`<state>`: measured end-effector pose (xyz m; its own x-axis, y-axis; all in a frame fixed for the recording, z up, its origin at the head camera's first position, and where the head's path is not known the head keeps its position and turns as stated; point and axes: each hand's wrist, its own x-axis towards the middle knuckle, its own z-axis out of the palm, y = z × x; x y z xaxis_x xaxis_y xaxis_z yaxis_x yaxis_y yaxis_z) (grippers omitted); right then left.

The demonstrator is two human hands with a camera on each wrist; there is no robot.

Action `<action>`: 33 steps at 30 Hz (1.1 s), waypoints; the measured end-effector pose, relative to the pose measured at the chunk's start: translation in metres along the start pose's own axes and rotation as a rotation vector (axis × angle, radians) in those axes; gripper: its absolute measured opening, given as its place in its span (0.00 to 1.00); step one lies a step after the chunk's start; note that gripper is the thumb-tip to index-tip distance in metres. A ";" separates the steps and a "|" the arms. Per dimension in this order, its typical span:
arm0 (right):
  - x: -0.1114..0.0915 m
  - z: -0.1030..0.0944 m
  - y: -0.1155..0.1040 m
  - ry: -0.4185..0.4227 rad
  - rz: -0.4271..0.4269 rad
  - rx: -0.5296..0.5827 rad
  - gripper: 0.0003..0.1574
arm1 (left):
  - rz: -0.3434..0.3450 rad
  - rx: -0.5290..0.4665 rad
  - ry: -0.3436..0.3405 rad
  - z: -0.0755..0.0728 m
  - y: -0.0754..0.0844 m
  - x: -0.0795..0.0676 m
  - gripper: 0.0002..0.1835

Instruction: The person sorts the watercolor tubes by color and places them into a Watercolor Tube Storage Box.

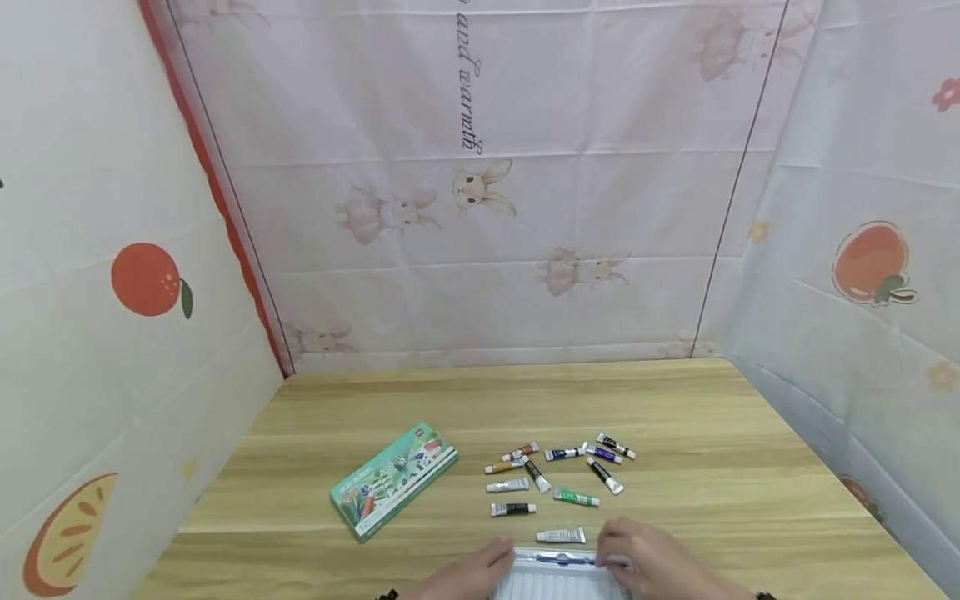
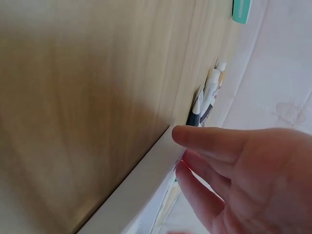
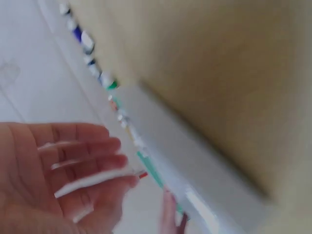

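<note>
Okay, head camera first: a white tray (image 1: 562, 586) sits right between the two hands, with its far edge running straight across from the left hand (image 1: 468, 575) to the right hand (image 1: 652, 557). A thin blue piece (image 1: 564, 561) lies just inside that edge, long axis also hand to hand, right end next to the right fingertips. The grooves run back toward the person, but the near end is cut off, so no idea which way the tray is longer. A silver paint tube (image 1: 561, 536) lies just past the edge, between the hands.

Left wrist cam: fingers pretty straight, tips against the tray's far corner, side wall running back from them toward the person. Not clenched, imo.

Right wrist cam: super blurry. The tray is just beside the fingertips. Fingers look loose, but honestly can't tell if they're pinching anything. So the left is the surer contact, and I'd guess the next move hinges on that far edge spanning both hands.
</note>
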<state>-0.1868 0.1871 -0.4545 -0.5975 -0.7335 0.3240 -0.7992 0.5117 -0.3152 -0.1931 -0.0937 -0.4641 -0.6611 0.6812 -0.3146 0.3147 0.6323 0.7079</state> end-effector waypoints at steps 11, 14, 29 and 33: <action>0.062 0.020 0.005 -0.134 0.178 -0.179 0.15 | 0.223 0.438 0.029 0.004 0.003 -0.007 0.38; 0.067 0.027 0.005 -0.154 0.172 -0.204 0.14 | 0.206 0.453 0.027 0.006 0.004 -0.006 0.37; 0.060 0.025 0.012 -0.144 0.177 -0.278 0.10 | 0.170 0.468 0.015 0.004 0.005 -0.009 0.38; 0.058 0.020 0.012 -0.148 0.186 -0.228 0.11 | 0.162 0.471 0.013 0.003 0.004 -0.010 0.38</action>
<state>-0.2296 0.1410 -0.4575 -0.7317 -0.6669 0.1410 -0.6816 0.7175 -0.1437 -0.1834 -0.0974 -0.4601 -0.5854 0.7820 -0.2140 0.6859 0.6184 0.3835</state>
